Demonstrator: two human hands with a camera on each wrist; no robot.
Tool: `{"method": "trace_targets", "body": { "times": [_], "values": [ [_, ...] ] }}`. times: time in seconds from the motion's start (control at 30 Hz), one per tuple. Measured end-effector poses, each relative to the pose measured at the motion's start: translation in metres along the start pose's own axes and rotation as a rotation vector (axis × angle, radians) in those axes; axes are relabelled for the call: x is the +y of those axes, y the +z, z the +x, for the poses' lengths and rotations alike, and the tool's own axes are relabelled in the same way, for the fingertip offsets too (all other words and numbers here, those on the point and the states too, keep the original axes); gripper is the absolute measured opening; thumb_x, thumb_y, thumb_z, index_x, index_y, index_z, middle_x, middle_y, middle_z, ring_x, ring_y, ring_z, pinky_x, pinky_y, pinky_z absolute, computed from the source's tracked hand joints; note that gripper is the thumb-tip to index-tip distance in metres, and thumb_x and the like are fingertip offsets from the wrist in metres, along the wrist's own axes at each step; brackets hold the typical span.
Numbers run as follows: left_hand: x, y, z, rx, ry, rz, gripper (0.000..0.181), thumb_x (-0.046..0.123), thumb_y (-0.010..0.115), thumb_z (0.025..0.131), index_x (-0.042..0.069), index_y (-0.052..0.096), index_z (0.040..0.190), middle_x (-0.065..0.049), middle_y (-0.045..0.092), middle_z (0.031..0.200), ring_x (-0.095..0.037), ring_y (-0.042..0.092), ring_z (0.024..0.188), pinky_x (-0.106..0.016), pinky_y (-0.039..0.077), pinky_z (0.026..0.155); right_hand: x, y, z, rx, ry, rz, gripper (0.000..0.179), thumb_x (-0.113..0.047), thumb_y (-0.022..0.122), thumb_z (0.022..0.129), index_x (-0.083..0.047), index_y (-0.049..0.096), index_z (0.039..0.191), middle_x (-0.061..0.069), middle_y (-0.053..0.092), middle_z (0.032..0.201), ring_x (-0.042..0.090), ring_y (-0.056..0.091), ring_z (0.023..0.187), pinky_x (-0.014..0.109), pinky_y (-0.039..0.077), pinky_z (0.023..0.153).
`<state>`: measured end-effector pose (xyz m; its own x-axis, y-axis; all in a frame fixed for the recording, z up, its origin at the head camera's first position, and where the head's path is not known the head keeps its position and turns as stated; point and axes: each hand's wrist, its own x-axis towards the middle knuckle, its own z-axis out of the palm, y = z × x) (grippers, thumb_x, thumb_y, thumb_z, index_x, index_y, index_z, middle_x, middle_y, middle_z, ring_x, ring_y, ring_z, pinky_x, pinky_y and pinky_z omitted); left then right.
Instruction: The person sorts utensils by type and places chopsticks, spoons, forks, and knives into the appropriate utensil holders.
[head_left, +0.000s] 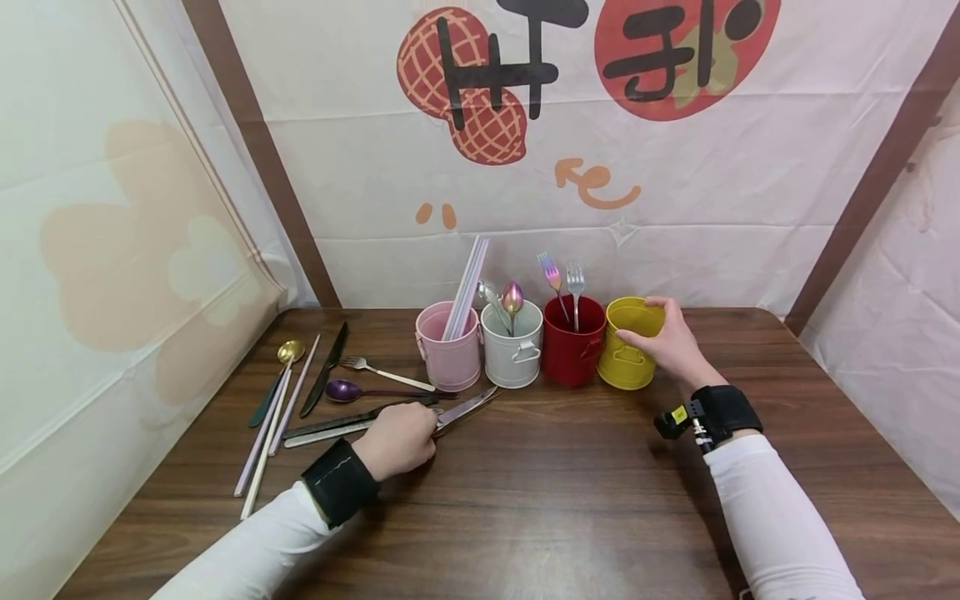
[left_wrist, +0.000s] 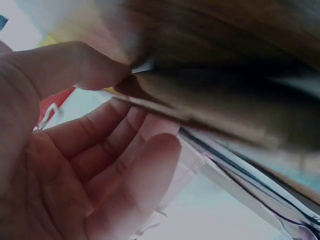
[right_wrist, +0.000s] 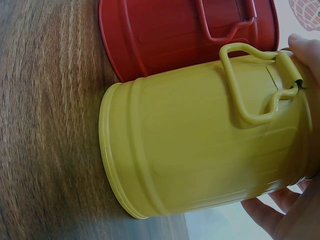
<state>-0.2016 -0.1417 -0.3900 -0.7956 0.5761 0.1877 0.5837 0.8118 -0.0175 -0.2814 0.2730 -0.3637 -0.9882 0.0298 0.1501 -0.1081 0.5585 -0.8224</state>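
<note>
Holding: left hand [head_left: 397, 437] pinches the knife [head_left: 467, 407], blade running away from its fingertips toward the cups.
Steadying: right hand [head_left: 672, 343], fingers curled round the yellow cup [head_left: 628, 357].

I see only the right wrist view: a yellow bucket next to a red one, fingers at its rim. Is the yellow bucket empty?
Observer: In the head view nothing sticks out of the yellow bucket; its bottom is hidden. The right hand grips its rim.
Operator: And the red one?
Observer: The red bucket holds two forks, tines up.
Operator: What is the left hand doing?
Observer: The left hand is curled on a knife lying on the table.
Operator: Are there more buckets?
Observer: Yes, a white bucket with spoons and a pink bucket with chopsticks.
</note>
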Motion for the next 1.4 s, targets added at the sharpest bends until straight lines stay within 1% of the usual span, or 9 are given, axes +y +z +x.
{"method": "trace_targets", "body": {
  "times": [0.27, 0.37, 0.5, 0.67, 0.77, 0.9, 1.1, 1.23, 1.4],
  "values": [
    [0.004, -0.023, 0.003, 0.037, 0.043, -0.096, 0.018, 0.005, 0.069, 0.078, 0.014, 0.057, 0.068, 0.004, 0.051, 0.062, -0.013, 0.051, 0.056, -0.034, 0.044, 0.049, 0.002, 0.001, 0.0, 0.001, -0.002, 0.0, 0.089, -0.043, 0.076, 0.083, -0.001, 0.025, 0.143, 0.025, 0.027, 0.146, 0.04, 0.032, 0.128, 0.056, 0.026, 0.107],
    [0.007, -0.038, 0.01, 0.063, 0.033, -0.164, 0.014, 0.007, 0.069, 0.083, 0.013, 0.061, 0.074, 0.006, 0.049, 0.064, -0.01, 0.046, 0.056, -0.03, 0.041, 0.049, 0.001, 0.0, 0.0, 0.005, -0.023, -0.015, 0.088, -0.042, 0.075, 0.084, 0.0, 0.025, 0.143, 0.026, 0.028, 0.145, 0.041, 0.034, 0.127, 0.055, 0.027, 0.107],
    [0.011, -0.057, 0.026, 0.138, 0.027, -0.269, 0.006, 0.011, 0.07, 0.086, 0.011, 0.066, 0.082, 0.008, 0.053, 0.066, -0.009, 0.048, 0.059, -0.027, 0.041, 0.051, 0.0, -0.001, 0.0, -0.002, -0.032, -0.025, 0.089, -0.041, 0.075, 0.084, 0.001, 0.024, 0.143, 0.026, 0.028, 0.144, 0.041, 0.034, 0.127, 0.056, 0.028, 0.106],
    [0.012, -0.075, 0.056, 0.321, 0.074, -0.434, 0.005, 0.008, 0.07, 0.086, 0.007, 0.067, 0.082, 0.004, 0.061, 0.069, -0.009, 0.056, 0.063, -0.029, 0.048, 0.057, -0.003, -0.002, 0.0, -0.018, -0.046, -0.046, 0.091, -0.042, 0.075, 0.084, 0.002, 0.022, 0.144, 0.028, 0.028, 0.144, 0.042, 0.034, 0.128, 0.056, 0.027, 0.107],
    [0.016, -0.085, 0.078, 0.385, 0.092, -0.554, 0.004, 0.008, 0.068, 0.088, 0.005, 0.07, 0.086, 0.002, 0.064, 0.072, -0.012, 0.058, 0.068, -0.032, 0.048, 0.063, -0.003, -0.002, -0.001, -0.022, -0.044, -0.059, 0.091, -0.041, 0.075, 0.084, 0.002, 0.022, 0.145, 0.028, 0.028, 0.144, 0.042, 0.034, 0.128, 0.056, 0.027, 0.107],
    [0.031, -0.096, 0.112, 0.385, 0.086, -0.692, 0.011, 0.01, 0.067, 0.09, 0.002, 0.072, 0.097, -0.001, 0.067, 0.079, -0.013, 0.059, 0.072, -0.033, 0.048, 0.067, -0.002, -0.004, -0.001, -0.017, -0.04, -0.064, 0.091, -0.042, 0.075, 0.084, 0.002, 0.023, 0.145, 0.028, 0.029, 0.144, 0.041, 0.035, 0.128, 0.056, 0.028, 0.107],
    [0.055, -0.099, 0.157, 0.373, 0.023, -0.799, 0.015, 0.014, 0.068, 0.092, 0.001, 0.07, 0.1, -0.006, 0.068, 0.086, -0.016, 0.058, 0.077, -0.026, 0.047, 0.07, -0.002, -0.003, -0.002, -0.014, -0.029, -0.066, 0.093, -0.044, 0.074, 0.084, 0.001, 0.022, 0.145, 0.028, 0.028, 0.146, 0.042, 0.033, 0.129, 0.056, 0.027, 0.107],
    [0.068, -0.096, 0.179, 0.381, -0.021, -0.845, 0.017, 0.014, 0.068, 0.092, 0.001, 0.07, 0.102, -0.008, 0.068, 0.09, -0.016, 0.06, 0.079, -0.021, 0.047, 0.071, -0.003, -0.003, -0.002, -0.022, -0.018, -0.061, 0.094, -0.047, 0.074, 0.084, 0.001, 0.021, 0.146, 0.028, 0.027, 0.148, 0.042, 0.031, 0.131, 0.057, 0.026, 0.107],
    [0.081, -0.092, 0.197, 0.391, -0.047, -0.88, 0.015, 0.016, 0.067, 0.093, 0.002, 0.069, 0.1, -0.007, 0.069, 0.089, -0.015, 0.062, 0.08, -0.019, 0.047, 0.069, -0.004, -0.002, -0.002, -0.033, 0.0, -0.053, 0.095, -0.048, 0.073, 0.084, -0.001, 0.02, 0.147, 0.028, 0.026, 0.148, 0.043, 0.032, 0.13, 0.058, 0.026, 0.107]
  ]
}}
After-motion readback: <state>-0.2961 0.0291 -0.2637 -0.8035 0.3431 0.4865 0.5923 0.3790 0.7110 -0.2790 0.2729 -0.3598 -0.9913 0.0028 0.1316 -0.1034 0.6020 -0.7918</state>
